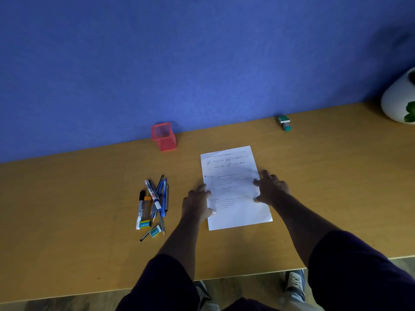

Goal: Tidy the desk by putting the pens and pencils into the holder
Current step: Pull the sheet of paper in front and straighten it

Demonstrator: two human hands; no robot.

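A pile of several pens, pencils and markers [155, 202] lies on the wooden desk [89, 209], left of centre. A red mesh holder [164, 136] stands upright and empty-looking at the back, against the blue wall. My left hand [197, 204] rests with spread fingers on the left edge of a printed paper sheet [233, 187]. My right hand [270, 187] touches the sheet's right edge, thumb and fingers spread along it. Neither hand holds a pen.
Two small erasers with teal labels [149, 227] lie at the near end of the pile. A green and grey stapler [284, 122] sits at the back right. A white plant pot [398, 99] stands at the far right. The desk's front edge runs below my arms.
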